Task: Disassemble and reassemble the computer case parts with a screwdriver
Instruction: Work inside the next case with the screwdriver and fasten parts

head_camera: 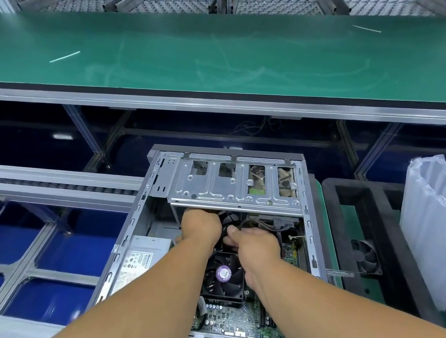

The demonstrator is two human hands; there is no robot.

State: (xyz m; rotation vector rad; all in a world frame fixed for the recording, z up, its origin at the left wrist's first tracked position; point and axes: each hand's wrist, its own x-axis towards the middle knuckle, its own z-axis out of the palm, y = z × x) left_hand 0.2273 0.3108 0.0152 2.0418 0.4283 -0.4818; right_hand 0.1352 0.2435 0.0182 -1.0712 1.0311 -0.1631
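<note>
Both hands (231, 234) inside computer case (133, 230), labels unreadable

We see a long green belt (232, 55) running across the far side, with a pale strip (65, 56) near its left end and another (366, 29) toward the far right edge. Nearer us, the open case (157, 177) lies on a green-matted bench (322, 211), a black foam tray (334, 204) beside it along the right edge.

Bright overhead light, warped, blurred edges
</note>
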